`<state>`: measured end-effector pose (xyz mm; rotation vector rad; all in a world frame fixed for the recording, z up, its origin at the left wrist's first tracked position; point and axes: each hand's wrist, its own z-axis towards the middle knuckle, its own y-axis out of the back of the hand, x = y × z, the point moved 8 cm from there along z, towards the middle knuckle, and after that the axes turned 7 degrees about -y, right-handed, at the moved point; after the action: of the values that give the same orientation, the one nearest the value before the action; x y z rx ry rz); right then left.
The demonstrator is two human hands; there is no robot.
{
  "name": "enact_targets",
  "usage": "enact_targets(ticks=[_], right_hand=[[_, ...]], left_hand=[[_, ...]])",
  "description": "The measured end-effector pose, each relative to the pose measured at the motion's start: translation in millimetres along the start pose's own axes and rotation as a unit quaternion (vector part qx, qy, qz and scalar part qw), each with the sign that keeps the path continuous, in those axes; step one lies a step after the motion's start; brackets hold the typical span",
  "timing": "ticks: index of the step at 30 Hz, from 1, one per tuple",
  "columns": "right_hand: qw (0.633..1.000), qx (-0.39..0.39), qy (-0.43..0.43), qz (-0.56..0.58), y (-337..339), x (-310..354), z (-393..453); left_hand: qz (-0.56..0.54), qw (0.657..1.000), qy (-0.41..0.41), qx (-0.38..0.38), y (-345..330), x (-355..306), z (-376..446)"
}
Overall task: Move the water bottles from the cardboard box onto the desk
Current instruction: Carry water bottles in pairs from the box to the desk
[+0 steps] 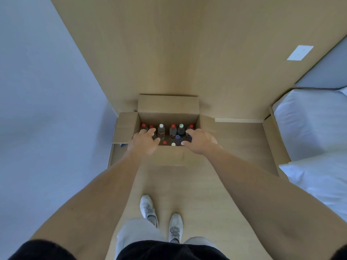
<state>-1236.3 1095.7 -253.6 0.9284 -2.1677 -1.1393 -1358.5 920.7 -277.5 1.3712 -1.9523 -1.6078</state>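
I see the open cardboard box (167,106) on the floor, flaps spread; the water bottles (173,130) stand upright inside, red, white, green and blue caps, just beyond and between my fingertips (153,130).

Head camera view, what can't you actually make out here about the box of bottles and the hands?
- How many bottles the cardboard box holds: left hand and right hand cover several, and the near wall hides the front row.
- Whether either hand's fingers touch a bottle: their tips are hidden.
- Bottle labels: too small and blurred.
- The desk: not identifiable in this view.
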Motion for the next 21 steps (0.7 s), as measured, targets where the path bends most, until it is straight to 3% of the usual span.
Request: enact_targets(ticks=[11,21], right_hand=[[0.998,0.014,-0.025,0.060,10.0,35.6,142.1],[0.993,0.050,-0.053,0.098,-48.1,29.5,276.4]], left_hand=[[0.017,0.997,-0.060,0.047,3.7,27.4,156.4],[0.033,0.992,-0.085,0.092,-53.6,56.5,275.4]])
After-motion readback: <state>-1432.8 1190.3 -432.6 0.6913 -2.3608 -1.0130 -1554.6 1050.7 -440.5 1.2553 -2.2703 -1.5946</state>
